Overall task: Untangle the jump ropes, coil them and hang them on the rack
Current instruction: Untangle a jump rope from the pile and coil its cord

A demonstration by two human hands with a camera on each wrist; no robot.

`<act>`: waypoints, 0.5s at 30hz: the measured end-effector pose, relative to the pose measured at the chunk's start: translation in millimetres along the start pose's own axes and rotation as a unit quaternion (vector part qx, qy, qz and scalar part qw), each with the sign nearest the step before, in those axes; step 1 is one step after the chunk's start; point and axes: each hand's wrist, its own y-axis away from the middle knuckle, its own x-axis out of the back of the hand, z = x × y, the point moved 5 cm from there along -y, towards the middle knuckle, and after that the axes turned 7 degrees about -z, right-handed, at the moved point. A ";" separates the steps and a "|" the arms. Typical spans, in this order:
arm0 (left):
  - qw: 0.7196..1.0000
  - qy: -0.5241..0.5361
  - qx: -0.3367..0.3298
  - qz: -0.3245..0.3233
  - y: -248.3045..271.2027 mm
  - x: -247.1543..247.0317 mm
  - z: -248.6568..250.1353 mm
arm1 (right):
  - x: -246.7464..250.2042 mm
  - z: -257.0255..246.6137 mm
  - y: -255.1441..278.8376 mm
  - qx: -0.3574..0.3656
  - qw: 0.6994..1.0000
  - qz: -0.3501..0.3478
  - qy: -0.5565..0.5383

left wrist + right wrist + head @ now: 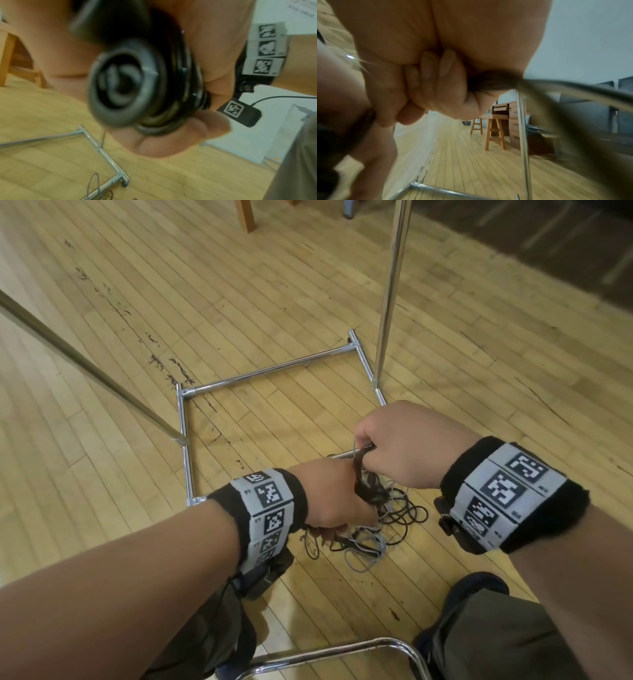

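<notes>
A tangle of black and grey jump ropes [387, 525] lies on the wood floor inside the chrome rack base [270, 369]. My left hand [329, 501] hovers over the tangle and grips a black rope handle [123, 88] with dark cord wound round it. My right hand [390, 446] is just above and to the right, touching the left hand. Its fingers [433, 81] are curled and pinch dark cord [573, 88] that trails out of the fist. The rack's upright pole [390, 285] rises right behind the right hand.
A slanting rack pole [85, 364] crosses the left side. The chrome tube of a chair frame [342, 648] runs between my knees at the bottom edge. Wooden stools [494, 128] and a desk stand far across the floor.
</notes>
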 end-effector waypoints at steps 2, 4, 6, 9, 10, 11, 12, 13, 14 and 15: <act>0.999 0.004 0.015 0.045 -2.2 12.4 -1.2 | 4.3 -9.5 9.8 0.013 1.000 0.020 0.006; 0.995 0.029 0.019 0.095 -3.4 32.2 -5.2 | 5.3 -19.9 20.5 0.040 0.998 0.042 0.012; 0.980 0.151 0.004 0.128 -0.2 53.1 -12.7 | 7.8 -22.6 27.5 0.053 0.996 0.074 -0.017; 0.944 0.302 -0.075 0.106 10.1 70.9 -12.0 | 13.5 -5.6 30.3 0.047 0.986 0.102 -0.123; 0.938 0.321 -0.096 0.088 12.2 71.5 -10.6 | 11.4 0.4 29.7 0.045 0.985 0.092 -0.140; 0.932 0.336 -0.113 0.071 13.2 70.8 -9.3 | 7.2 5.1 29.3 0.043 0.986 0.075 -0.143; 0.926 0.350 -0.130 0.057 13.4 70.0 -7.3 | 1.9 8.9 28.1 0.043 0.987 0.057 -0.146; 0.918 0.365 -0.146 0.043 13.4 69.2 -6.3 | -3.2 11.6 27.1 0.046 0.985 0.042 -0.158; 0.909 0.382 -0.162 0.028 13.4 67.6 -5.0 | -7.5 15.0 26.1 0.051 0.981 0.029 -0.185; 0.899 0.401 -0.176 0.012 13.6 66.5 -3.5 | -10.7 18.2 24.8 0.056 0.974 0.018 -0.220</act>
